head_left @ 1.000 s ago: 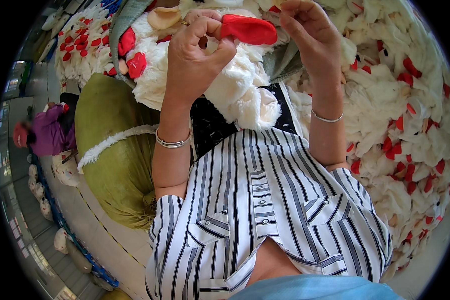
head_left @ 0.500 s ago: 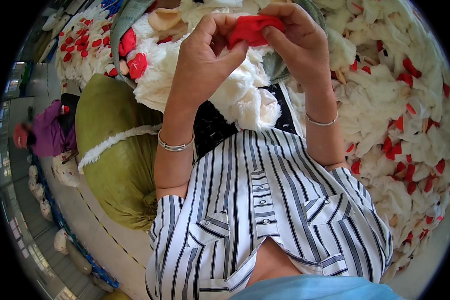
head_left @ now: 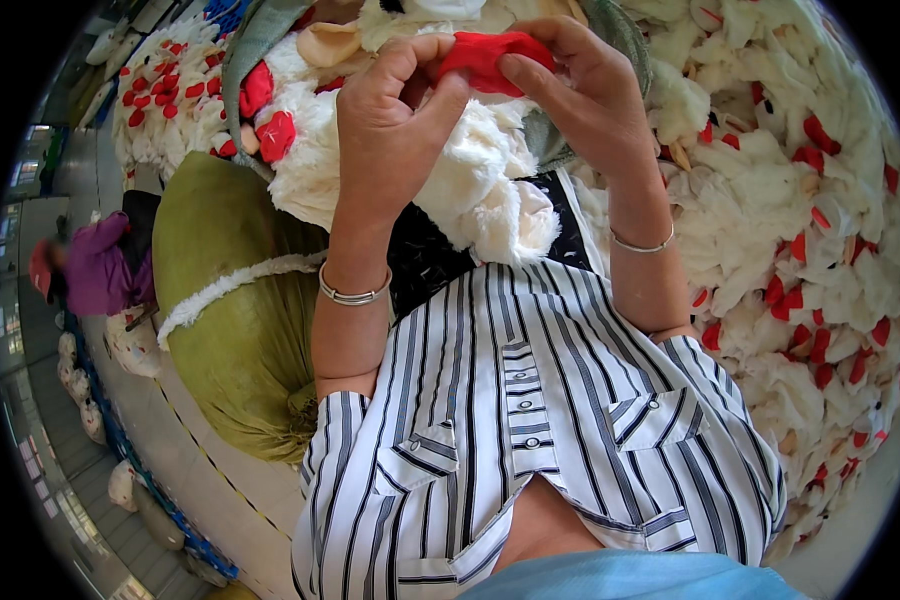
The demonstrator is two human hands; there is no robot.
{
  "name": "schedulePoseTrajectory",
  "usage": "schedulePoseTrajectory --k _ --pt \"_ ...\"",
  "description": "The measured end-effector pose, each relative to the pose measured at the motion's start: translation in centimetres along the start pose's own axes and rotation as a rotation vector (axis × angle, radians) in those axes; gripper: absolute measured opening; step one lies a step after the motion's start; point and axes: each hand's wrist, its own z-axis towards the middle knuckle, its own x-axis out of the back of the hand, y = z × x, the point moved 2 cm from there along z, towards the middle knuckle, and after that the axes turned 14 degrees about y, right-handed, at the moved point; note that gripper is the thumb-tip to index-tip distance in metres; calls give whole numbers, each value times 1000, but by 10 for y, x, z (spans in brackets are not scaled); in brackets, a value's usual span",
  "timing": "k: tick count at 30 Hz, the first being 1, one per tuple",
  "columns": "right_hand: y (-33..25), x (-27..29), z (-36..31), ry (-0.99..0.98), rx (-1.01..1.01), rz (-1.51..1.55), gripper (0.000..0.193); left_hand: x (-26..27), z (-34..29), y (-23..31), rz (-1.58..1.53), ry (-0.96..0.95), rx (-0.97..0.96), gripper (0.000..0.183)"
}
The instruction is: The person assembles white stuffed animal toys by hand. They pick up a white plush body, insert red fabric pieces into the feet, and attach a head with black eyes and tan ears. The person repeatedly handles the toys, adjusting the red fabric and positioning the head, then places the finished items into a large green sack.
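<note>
Both hands are raised in front of me, pinching a small red fabric piece (head_left: pixel 492 62) from either side. My left hand (head_left: pixel 392 125) grips its left end between thumb and fingers. On the right end, my right hand (head_left: pixel 592 98) presses its thumb onto the near face, with the fingers behind. The red piece is stretched flat between them. Below it lies a bunch of white plush fabric (head_left: pixel 485 185) over my lap; whether it joins the red piece is hidden. A black patterned cloth (head_left: pixel 425 265) covers my lap beneath the plush.
A full olive-green sack (head_left: pixel 235 340) tied with a white furry strip stands at my left. White plush pieces with red parts (head_left: pixel 800 260) are heaped along my right. A grey-green sack (head_left: pixel 255 55) with plush parts lies ahead. Another person (head_left: pixel 105 265) in purple is at far left.
Both hands have shifted slightly left with the red piece, which is now pulled wider and flatter. The person at far left has moved an arm.
</note>
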Motion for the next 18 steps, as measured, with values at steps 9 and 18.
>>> schedulePoseTrajectory --k 9,18 --pt "-1 -3 -2 -19 2 -105 20 -5 1 -7 -45 0 -191 22" --pt "5 -1 -3 3 14 92 19 -7 1 -7 -212 -136 152 24"
